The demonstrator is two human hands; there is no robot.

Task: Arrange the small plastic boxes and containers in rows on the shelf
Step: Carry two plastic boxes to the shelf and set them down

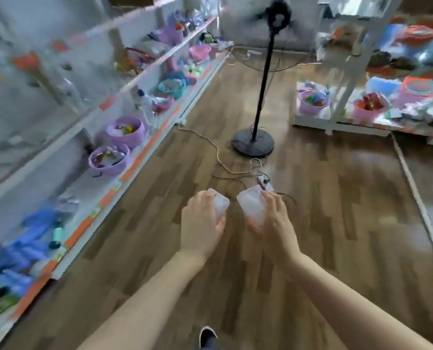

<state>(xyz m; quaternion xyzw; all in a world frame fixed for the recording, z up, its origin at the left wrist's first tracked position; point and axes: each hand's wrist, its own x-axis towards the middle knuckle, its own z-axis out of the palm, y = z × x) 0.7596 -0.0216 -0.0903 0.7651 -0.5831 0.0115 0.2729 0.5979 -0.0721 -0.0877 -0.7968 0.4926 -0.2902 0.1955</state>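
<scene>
i have one small clear plastic box [220, 207] in my left hand [202, 223] and another clear box [252, 207] in my right hand [273, 221]. each hand is wrapped around its own box, fingers curled over the far side, and the two boxes hang close together but apart, out over the wooden floor [324, 223] and not yet on any shelf.

the boxes look smooth and light, so i judge a loose grip could let one slide out and drop to the floor, where it might crack or skid away. i cannot tell whether they have lids or anything inside.

just beyond my hands a tangle of cables [235, 170] runs across the floor to the base of a black fan stand [253, 145]. if i step forward without looking, a foot could catch a cable and pull the stand over, or trip me with both hands full.

the long shelf [134, 168] on my left already carries purple baskets [109, 159] and blue packets [33, 238]. with the view blurred, i judge that setting a box down in a hurry could knock a basket or leave the row crooked.
</scene>
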